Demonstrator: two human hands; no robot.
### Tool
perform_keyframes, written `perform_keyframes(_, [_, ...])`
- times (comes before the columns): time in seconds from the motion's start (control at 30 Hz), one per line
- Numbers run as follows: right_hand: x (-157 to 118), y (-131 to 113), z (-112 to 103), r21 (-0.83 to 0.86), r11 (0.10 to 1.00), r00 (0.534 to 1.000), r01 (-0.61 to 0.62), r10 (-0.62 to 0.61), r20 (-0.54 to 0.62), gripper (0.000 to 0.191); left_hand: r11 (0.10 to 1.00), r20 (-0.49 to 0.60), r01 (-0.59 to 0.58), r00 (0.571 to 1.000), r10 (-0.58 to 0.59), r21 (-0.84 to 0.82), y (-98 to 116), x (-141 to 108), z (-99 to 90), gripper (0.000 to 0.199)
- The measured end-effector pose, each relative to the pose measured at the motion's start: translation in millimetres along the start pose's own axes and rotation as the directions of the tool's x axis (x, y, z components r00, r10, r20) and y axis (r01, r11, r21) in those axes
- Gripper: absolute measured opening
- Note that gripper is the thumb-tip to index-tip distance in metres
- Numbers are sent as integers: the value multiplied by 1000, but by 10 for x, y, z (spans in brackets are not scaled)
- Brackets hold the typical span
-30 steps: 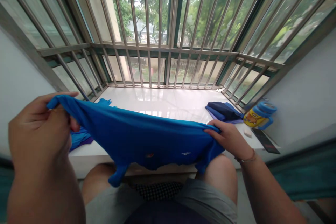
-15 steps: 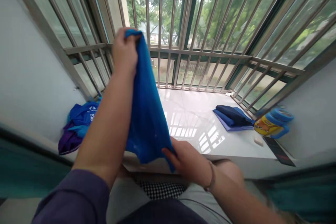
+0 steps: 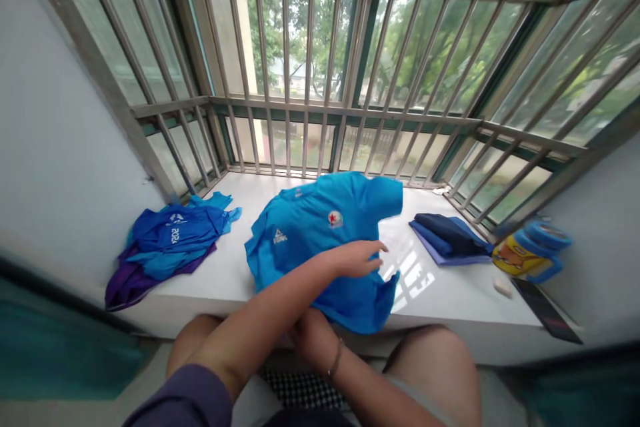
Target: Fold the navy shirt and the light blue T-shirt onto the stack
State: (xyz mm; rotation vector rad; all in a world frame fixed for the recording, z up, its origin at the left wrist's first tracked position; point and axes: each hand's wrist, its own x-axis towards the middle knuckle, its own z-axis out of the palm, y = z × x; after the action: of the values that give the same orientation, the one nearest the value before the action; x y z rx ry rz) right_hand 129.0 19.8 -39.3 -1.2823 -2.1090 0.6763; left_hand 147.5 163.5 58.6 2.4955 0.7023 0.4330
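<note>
A bright blue short-sleeved shirt (image 3: pixel 320 213) with a round red-and-white badge and a small white logo lies spread on the white window ledge (image 3: pixel 480 293), its lower edge near the front. Over its right part reaches my left hand (image 3: pixel 357 259), palm down, fingers stretched out and a little apart, with nothing held between them. My right hand (image 3: pixel 316 340), a bracelet at the wrist, is beneath my left forearm by the shirt's lower edge. Its fingers are mostly hidden, so whether it grips the cloth cannot be made out.
On the left of the ledge is a loose pile of blue and purple clothes (image 3: pixel 173 237). To the right lie folded dark and blue clothes (image 3: pixel 447 237), a yellow-and-blue bottle (image 3: pixel 527 252), a small pale object (image 3: pixel 503 287) and a black phone (image 3: pixel 547 310). Metal bars (image 3: pixel 345 110) stand behind.
The blue cloth, earlier held up and stretched between both hands, now lies spread on the ledge. My left hand has come down and right, crossing over my right arm; my right hand has moved lower and left.
</note>
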Motion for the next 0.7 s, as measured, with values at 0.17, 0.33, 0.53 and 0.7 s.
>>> perform_keyframes(0.17, [-482, 292, 124, -161, 981, 880, -105, 167, 444, 29, 910, -379, 411, 850, -366, 44, -922, -934, 288, 36])
perform_keyframes(0.33, [-292, 369, -108, -155, 985, 946, -73, 118, 302, 37, 877, -415, 476, 813, -407, 73, -1222, -1546, 715, 28])
perform_keyframes(0.53, [442, 611, -559, -362, 910, 975, -201, 151, -163, 34, 962, -190, 262, 951, -245, 71, -659, -1476, 1144, 64])
perform_keyframes(0.7, [630, 1054, -622, -476, 730, 869, -491, 448, -209, 60, 979, -182, 159, 967, -180, -124, -465, -1483, 1004, 38])
